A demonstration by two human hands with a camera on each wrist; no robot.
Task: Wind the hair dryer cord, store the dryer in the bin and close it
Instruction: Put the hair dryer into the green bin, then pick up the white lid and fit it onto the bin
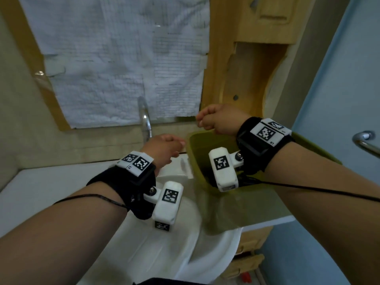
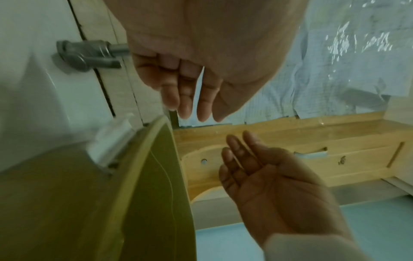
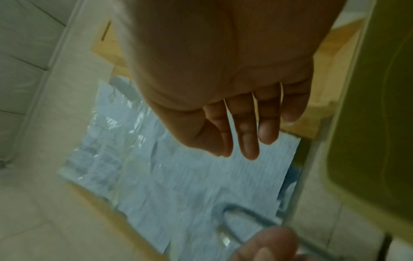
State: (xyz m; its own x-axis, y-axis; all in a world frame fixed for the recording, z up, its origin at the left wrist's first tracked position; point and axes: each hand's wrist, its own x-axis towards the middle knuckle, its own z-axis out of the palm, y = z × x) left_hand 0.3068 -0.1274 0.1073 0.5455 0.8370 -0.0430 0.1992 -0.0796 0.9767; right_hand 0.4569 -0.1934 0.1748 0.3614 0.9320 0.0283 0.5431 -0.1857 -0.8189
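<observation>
Bin point(image 1: 236, 204): olive-green, translucent, standing on the white bench point(image 1: 41, 182) at the right of the basin point(image 1: 160, 243), under a wooden cabinet point(image 1: 246, 79). Top open; no lid identifiable in any view.

Contents: dark shapes low inside the bin, largely hidden behind the right wrist camera; probably the hair dryer with its cord, though neither can be made out with certainty.

Left hand point(image 1: 164, 149): raised by the bin's left rim, fingers loosely bent, nothing in them. A whitish clip point(image 1: 186, 164) sits on that rim just beside it.

Right hand point(image 1: 218, 120): raised over the bin's far edge, fingers relaxed and empty.

Progress, as judged: winding and storing seem finished; closing remains.

Obscured: bin's floor, the state of the cord's winding, the lid's whereabouts. Both wrist views are blurred. The thin black leads across the forearms belong to the wrist gear, not the dryer.

Surroundings: tap point(image 1: 145, 118) far behind the basin; paper-covered panel point(image 1: 123, 58) above.
</observation>
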